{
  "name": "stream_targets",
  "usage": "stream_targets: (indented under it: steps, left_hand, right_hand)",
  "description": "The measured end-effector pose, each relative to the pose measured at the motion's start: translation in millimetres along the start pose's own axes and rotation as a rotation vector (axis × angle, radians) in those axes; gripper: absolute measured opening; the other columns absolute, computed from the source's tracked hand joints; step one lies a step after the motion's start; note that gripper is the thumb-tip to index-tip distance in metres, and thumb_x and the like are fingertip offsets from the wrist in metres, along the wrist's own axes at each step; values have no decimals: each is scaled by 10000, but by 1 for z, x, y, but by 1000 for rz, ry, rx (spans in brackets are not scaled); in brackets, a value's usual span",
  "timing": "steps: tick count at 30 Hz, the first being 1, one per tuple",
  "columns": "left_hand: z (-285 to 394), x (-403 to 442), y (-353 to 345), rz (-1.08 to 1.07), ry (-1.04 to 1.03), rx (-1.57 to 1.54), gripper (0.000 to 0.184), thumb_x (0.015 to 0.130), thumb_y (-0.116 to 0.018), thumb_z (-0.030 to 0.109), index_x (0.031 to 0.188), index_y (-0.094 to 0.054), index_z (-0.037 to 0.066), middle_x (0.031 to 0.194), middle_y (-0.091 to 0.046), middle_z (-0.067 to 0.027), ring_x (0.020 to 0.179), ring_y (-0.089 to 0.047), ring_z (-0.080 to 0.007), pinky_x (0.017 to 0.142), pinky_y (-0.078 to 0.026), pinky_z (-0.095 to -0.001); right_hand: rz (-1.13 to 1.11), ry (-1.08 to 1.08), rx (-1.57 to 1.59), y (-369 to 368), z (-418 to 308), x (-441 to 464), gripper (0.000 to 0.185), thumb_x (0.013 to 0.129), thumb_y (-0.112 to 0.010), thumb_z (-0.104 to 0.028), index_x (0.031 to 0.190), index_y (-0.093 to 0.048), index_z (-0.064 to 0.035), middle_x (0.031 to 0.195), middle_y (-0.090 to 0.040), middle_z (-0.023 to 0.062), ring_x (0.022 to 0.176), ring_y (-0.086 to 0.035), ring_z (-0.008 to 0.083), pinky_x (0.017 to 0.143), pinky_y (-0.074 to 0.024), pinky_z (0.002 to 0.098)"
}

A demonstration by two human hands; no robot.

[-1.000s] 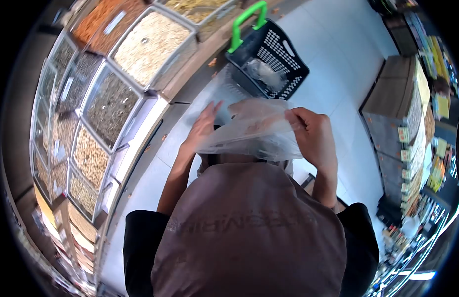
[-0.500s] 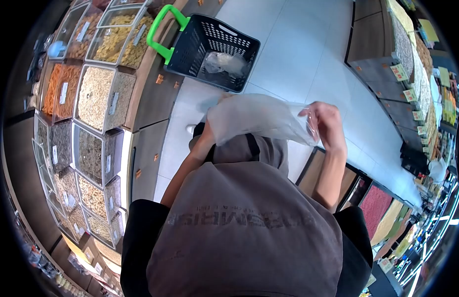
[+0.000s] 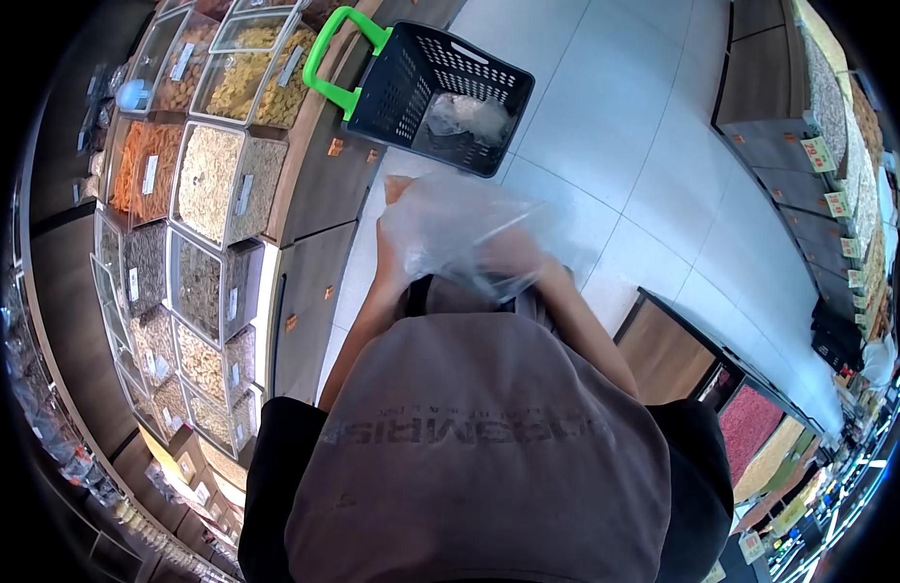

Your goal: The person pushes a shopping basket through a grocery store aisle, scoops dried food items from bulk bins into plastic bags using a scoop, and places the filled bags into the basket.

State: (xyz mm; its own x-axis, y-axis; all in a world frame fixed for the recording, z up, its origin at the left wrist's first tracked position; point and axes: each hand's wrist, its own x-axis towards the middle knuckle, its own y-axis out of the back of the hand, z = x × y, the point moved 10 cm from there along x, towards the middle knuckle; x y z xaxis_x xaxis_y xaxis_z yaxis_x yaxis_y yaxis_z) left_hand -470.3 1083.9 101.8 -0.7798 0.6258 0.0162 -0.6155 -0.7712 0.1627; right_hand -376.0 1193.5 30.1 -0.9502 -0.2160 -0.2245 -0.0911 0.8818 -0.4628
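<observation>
A translucent plastic bag point(image 3: 440, 219) hangs crumpled between my two hands, in front of my brown apron point(image 3: 479, 418). My left hand point(image 3: 396, 190) is closed on the bag's left side; only some fingers show past the plastic. At the bag's right side is my right hand point(image 3: 516, 251), overlapped by the film. Motion blur and plastic hide its fingers, so I cannot tell whether they grip the bag. Beyond the bag, on the floor, a black shopping basket point(image 3: 396, 92) with a green handle point(image 3: 319, 58) holds clear plastic bags point(image 3: 469, 119) whose contents I cannot make out.
On the left, clear bulk bins hold pale flakes point(image 3: 209, 185), orange strips point(image 3: 144, 170), yellow pieces point(image 3: 241, 83) and dark seeds point(image 3: 195, 291). A wooden counter point(image 3: 319, 282) edges the aisle. More wooden displays point(image 3: 761, 92) with price tags point(image 3: 817, 154) line the right, above tiled floor point(image 3: 605, 126).
My right hand has moved left and inward from the bag's far right end, bunching the stretched bag. The view has shifted, so the basket and bins appear slightly farther right.
</observation>
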Motion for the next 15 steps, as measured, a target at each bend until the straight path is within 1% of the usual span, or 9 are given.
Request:
stream_targets:
  steps: [1,2,3,4,6,8,12,14,15]
  left_hand:
    - [-12,2,6,123,151,-217,241,972,-570,193,1052,-654,-18,914,-686,-51,778,-640,-132,724,-519,-281]
    - [-20,2,10,183,231,-324,247,986,-554,203,1045,-654,-15,909,-685,-51,775,-640,-130,722,-519,-282]
    - [-29,1,13,253,305,-433,255,1000,-538,212,1038,-654,-12,905,-684,-50,772,-640,-128,720,-519,-282]
    - [-30,2,17,255,317,-362,289,1024,-501,246,1026,-651,-1,902,-678,-48,797,-639,-128,740,-516,-282]
    - [-42,7,25,263,333,-293,328,1048,-464,281,1014,-649,11,900,-671,-46,822,-638,-127,760,-514,-281]
    - [-88,2,37,453,449,-532,344,1053,-446,300,993,-645,26,919,-663,-53,886,-628,-137,807,-505,-299]
    - [-102,40,55,468,401,-487,363,1036,-449,351,1022,-622,32,997,-669,-97,916,-654,-196,810,-534,-338]
    - [-105,65,57,442,421,-577,373,1037,-442,354,1016,-627,31,956,-673,-95,893,-656,-190,817,-533,-334]
    - [-129,70,64,439,424,-588,373,1037,-442,354,1016,-627,31,956,-673,-95,893,-656,-190,817,-533,-334]
  right_hand:
    - [21,119,-470,-16,-24,15,595,821,-689,-216,1364,-519,-40,1365,-548,171,1285,-489,315,1077,-403,394]
    - [39,238,-939,-30,-45,23,595,811,-698,-219,1351,-529,-36,1353,-556,177,1279,-496,324,1073,-404,399]
    - [34,236,-936,-28,-56,29,595,811,-698,-219,1351,-529,-36,1353,-556,177,1279,-496,324,1073,-404,399]
    - [-37,-35,-902,-18,-40,40,607,808,-697,-224,1358,-524,-34,1368,-539,186,1278,-494,342,1071,-399,407]
    - [-115,-308,-859,1,-12,42,618,805,-695,-229,1364,-518,-32,1383,-522,196,1277,-491,360,1069,-394,415]
    - [-16,103,-909,21,-24,39,614,821,-660,-211,1385,-500,-29,1427,-471,208,1272,-482,399,1050,-403,437]
    - [143,9,-941,57,-26,73,609,843,-620,-202,1409,-477,-28,1474,-411,214,1283,-465,418,1053,-402,432]
    - [197,164,-1141,51,-54,103,546,842,-607,-160,1362,-516,-25,1402,-490,215,1250,-503,401,1032,-425,413]
    - [198,155,-1150,45,-61,124,546,842,-607,-160,1362,-516,-25,1402,-490,215,1250,-503,401,1032,-425,413]
